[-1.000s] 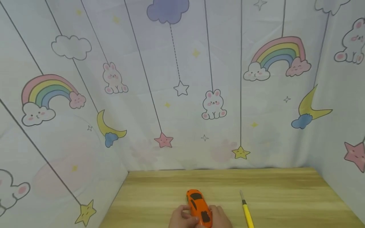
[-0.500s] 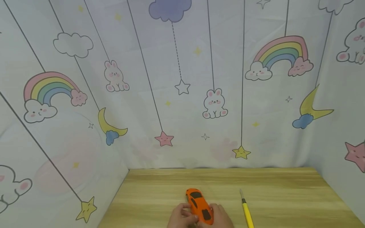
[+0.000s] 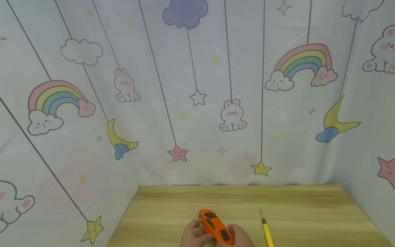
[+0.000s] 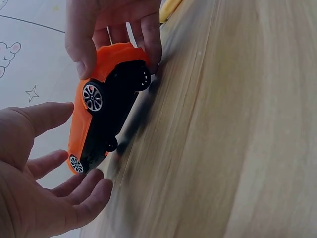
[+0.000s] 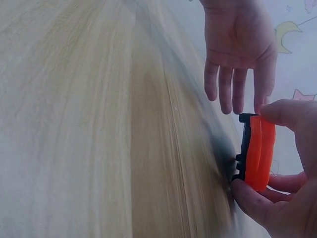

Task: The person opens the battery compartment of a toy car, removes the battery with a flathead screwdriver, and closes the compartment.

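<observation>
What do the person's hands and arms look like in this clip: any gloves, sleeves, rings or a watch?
Both the left hand and the right hand are bare: no gloves, and no rings on the fingers that show. Fingernails are short and unpainted. No sleeve, watch or strap appears in any view; the wrists and forearms are out of frame.

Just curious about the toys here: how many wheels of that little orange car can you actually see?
3. On the orange toy car, one wheel faces the camera mid-body, one sits by the right hand, one near the left hand. A fourth is hidden.
</observation>
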Motion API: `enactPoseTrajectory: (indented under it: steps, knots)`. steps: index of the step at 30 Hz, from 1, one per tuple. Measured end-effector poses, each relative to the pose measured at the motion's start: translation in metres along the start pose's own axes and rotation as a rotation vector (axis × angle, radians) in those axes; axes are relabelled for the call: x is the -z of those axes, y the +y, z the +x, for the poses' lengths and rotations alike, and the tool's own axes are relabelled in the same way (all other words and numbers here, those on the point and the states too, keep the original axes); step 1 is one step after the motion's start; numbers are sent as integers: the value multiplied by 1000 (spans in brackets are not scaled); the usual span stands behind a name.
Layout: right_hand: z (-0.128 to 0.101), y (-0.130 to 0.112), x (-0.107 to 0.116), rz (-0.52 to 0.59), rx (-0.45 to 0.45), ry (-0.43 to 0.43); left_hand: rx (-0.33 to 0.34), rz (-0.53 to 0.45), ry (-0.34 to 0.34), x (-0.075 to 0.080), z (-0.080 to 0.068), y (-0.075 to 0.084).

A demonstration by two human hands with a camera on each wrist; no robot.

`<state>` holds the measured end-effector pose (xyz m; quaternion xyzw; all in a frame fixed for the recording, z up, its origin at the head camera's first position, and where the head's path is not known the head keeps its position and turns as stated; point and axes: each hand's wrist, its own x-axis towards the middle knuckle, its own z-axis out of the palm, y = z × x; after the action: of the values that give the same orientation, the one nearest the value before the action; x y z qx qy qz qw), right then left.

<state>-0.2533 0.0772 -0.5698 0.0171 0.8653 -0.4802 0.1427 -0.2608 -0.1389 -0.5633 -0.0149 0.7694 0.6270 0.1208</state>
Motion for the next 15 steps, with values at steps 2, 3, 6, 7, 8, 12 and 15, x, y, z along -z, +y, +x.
enactPoseTrajectory:
  steps: [2,3,6,7,8,12,15]
  knots:
    - [-1,1,1,20,-2,-10,-34,28,9,0,0,0]
    - [-1,1,2,24,-10,-13,-51,48,19,0,1,0]
    - [-2,1,4,32,-18,-20,-104,143,68,0,1,-1]
    - [-2,1,5,40,-10,-26,-120,159,79,0,1,-1]
    - [-3,1,5,51,-5,-32,-127,171,87,0,1,-1]
    - [-3,2,9,102,46,-56,-153,160,90,0,2,-3]
    - [-2,2,11,111,39,-68,-167,150,91,1,2,-4]
